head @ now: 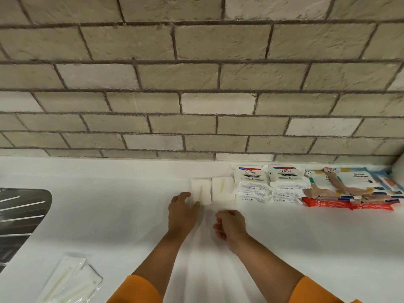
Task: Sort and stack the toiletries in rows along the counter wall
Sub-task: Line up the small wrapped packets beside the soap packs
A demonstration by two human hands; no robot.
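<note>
Two stacks of white sachets stand side by side by the wall, one (202, 192) on the left and one (222, 188) on the right. My left hand (182, 209) touches the left stack, with its thumb at the stack's front and its fingers at its left side. My right hand (229, 225) hovers just in front of the stacks with fingers loosely curled and nothing in it. Right of the sachets sit two stacks of white Dove soap packs (251, 184), (286, 182), then colourful wipe packs (349, 186).
Clear-wrapped packets with white sticks (70, 281) lie on the white counter (120, 204) at the near left. A steel sink drainer (19, 215) takes up the left edge. A grey brick wall (196, 84) backs the counter.
</note>
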